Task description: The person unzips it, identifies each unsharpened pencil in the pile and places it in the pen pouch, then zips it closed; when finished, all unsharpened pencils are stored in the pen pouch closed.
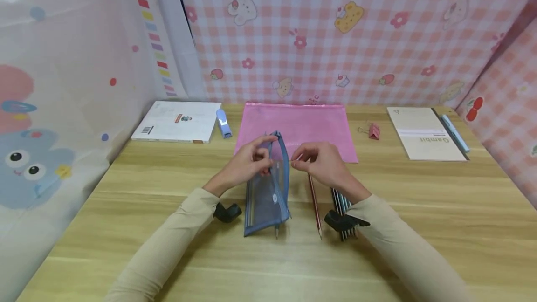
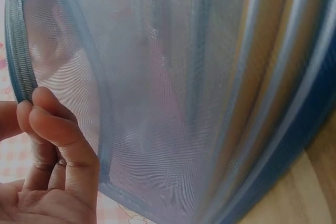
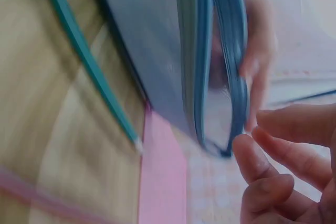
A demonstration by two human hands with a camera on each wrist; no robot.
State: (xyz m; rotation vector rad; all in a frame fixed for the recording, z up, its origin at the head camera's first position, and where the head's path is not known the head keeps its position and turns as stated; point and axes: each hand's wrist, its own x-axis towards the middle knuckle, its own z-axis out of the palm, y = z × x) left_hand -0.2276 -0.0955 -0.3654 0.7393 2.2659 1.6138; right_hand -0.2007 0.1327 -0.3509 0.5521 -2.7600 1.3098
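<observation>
A blue mesh zip pencil case (image 1: pixel 262 199) stands tilted at the table's middle, its zipped mouth parted. My left hand (image 1: pixel 253 157) pinches the rim near the far end; in the left wrist view, its fingertips (image 2: pixel 44 106) grip the zip edge. Pale lengthwise stripes show through the mesh. Just right of the mouth is my right hand (image 1: pixel 320 162), fingers loosely bent; the right wrist view shows its fingertips (image 3: pixel 252 153) close to the case's end with nothing between them. A red pencil (image 1: pixel 314 206) lies below that hand. Beside the case lies a green pencil (image 3: pixel 89 59).
Several dark pencils (image 1: pixel 341 206) lie together under my right wrist. Behind the case is a pink zip pouch (image 1: pixel 319 125). A white book (image 1: pixel 176 125) and a lavender stapler (image 1: pixel 224 124) sit back left; a pink binder clip (image 1: pixel 374 131), notebook (image 1: pixel 423 134) and light blue pen (image 1: pixel 455 132) back right.
</observation>
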